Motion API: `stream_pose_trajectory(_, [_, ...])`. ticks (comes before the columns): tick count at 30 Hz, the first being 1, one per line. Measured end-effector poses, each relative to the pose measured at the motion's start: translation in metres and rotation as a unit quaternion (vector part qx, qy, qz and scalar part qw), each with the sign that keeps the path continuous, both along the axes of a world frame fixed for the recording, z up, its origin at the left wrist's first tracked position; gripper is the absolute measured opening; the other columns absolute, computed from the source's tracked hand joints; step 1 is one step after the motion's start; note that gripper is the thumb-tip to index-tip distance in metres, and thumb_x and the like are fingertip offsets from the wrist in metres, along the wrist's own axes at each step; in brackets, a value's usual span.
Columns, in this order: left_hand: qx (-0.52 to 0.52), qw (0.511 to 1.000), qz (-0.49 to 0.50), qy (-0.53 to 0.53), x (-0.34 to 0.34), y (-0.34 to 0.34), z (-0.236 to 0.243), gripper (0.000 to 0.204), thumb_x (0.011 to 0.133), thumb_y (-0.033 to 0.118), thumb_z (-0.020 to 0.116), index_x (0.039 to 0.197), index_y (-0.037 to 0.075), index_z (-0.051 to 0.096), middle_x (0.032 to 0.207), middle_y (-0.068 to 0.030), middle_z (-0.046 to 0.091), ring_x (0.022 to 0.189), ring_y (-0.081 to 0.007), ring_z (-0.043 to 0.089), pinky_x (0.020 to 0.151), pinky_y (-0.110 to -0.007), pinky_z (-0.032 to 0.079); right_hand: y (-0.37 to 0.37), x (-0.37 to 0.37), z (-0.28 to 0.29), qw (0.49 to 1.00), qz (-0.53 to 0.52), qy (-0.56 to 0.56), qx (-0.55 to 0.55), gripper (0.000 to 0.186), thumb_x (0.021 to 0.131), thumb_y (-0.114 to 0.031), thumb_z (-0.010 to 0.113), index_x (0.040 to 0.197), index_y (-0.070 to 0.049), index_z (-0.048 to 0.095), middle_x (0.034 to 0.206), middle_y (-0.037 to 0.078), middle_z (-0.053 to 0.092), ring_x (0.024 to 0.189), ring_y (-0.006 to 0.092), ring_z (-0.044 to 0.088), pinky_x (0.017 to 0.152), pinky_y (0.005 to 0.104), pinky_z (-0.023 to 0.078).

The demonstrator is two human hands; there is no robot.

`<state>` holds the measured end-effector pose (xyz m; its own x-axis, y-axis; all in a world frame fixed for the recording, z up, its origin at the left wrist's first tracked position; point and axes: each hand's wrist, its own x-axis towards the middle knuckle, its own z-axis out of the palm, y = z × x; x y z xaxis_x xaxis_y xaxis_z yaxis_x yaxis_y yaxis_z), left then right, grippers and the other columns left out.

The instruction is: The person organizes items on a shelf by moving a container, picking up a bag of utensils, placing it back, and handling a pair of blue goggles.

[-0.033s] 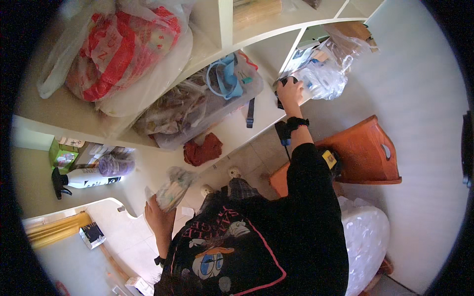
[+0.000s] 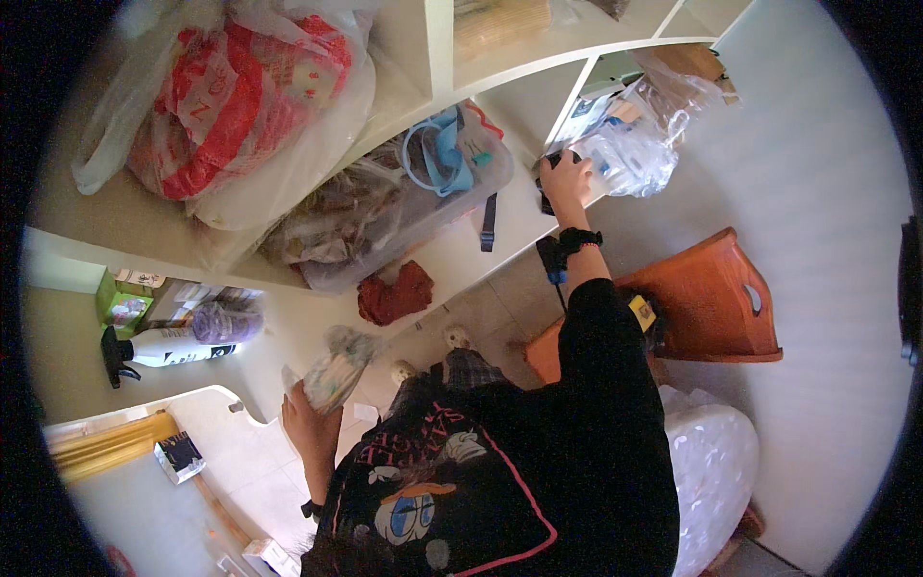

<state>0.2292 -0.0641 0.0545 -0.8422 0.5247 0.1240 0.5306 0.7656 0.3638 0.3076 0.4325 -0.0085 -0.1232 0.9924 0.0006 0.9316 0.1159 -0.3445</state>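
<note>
Low on the left, my left hand (image 2: 308, 418) is closed around a clear plastic bag (image 2: 336, 370) with pale things inside, too blurred to name. My right hand (image 2: 567, 178) reaches up to the far right end of the shelf, its fingers curled over a small black object (image 2: 552, 159). What kind of object it is stays hidden under the fingers. Just right of that hand lies a clear plastic bag of bluish-white items (image 2: 635, 159). A clear plastic bin (image 2: 336, 274) holds bagged things and a light blue strap (image 2: 450, 159). A dark red cloth (image 2: 396, 293) lies on the shelf before it.
A black strap (image 2: 488, 223) hangs over the shelf edge. At the upper left sits a red and white plastic bag (image 2: 240, 106). A white spray bottle (image 2: 173, 348) lies on its side at left. An orange bin (image 2: 707, 303) and a round white translucent container (image 2: 716, 471) stand at right.
</note>
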Motion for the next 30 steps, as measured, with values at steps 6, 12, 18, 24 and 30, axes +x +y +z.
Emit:
stream_pose_trajectory(6, [0.002,1.0,0.028,0.0,0.005,0.001,0.002,0.055,0.058,0.016,0.072,0.105,0.005,0.046,0.092,-0.0186,0.055,0.087,-0.0397,0.051,0.072,-0.046,0.041,0.029,0.008,-0.005,0.994,-0.074,0.056,-0.05,0.086,0.063,-0.045,0.071,0.121,0.003,0.028,0.116,0.027,0.037,0.107,0.0406,0.048,0.086,0.044,0.044])
stream_pose_trajectory(12, [0.014,0.999,0.026,0.019,-0.002,-0.003,0.001,0.054,0.057,0.016,0.072,0.104,0.005,0.047,0.09,-0.018,0.055,0.086,-0.039,0.051,0.071,-0.046,0.041,0.059,0.025,-0.036,0.992,-0.07,0.077,-0.067,0.093,0.055,-0.048,0.071,0.116,0.012,0.035,0.109,0.029,0.054,0.108,0.0321,0.052,0.084,0.0358,0.045])
stream_pose_trajectory(18, [0.001,0.999,0.036,0.036,-0.013,-0.021,-0.004,0.053,0.057,0.014,0.071,0.104,0.004,0.048,0.087,-0.0174,0.056,0.084,-0.0377,0.052,0.071,-0.044,0.042,0.018,0.048,-0.026,0.85,-0.05,0.469,-0.234,0.047,0.064,-0.029,0.068,0.096,0.004,0.055,0.087,0.011,0.06,0.073,0.0247,0.061,0.059,0.0423,0.048])
stream_pose_trajectory(24, [-0.059,0.998,0.032,0.007,-0.043,-0.044,-0.011,0.052,0.056,0.012,0.07,0.103,0.005,0.049,0.086,-0.0165,0.056,0.084,-0.0363,0.052,0.072,-0.043,0.042,-0.093,0.078,-0.004,0.554,0.178,0.719,-0.381,0.063,0.075,-0.032,0.062,0.126,-0.004,0.039,0.117,0.01,0.051,0.108,0.0248,0.051,0.097,0.045,0.037])
stream_pose_trajectory(30, [0.018,0.996,-0.063,-0.056,-0.052,-0.043,-0.006,0.054,0.057,0.017,0.073,0.103,0.005,0.049,0.09,-0.0165,0.056,0.086,-0.0363,0.053,0.073,-0.044,0.043,-0.176,0.06,0.052,0.5,0.217,0.735,-0.404,0.08,0.064,-0.028,0.072,0.13,-0.003,0.034,0.116,0.01,0.05,0.101,0.0249,0.054,0.096,0.0486,0.038])
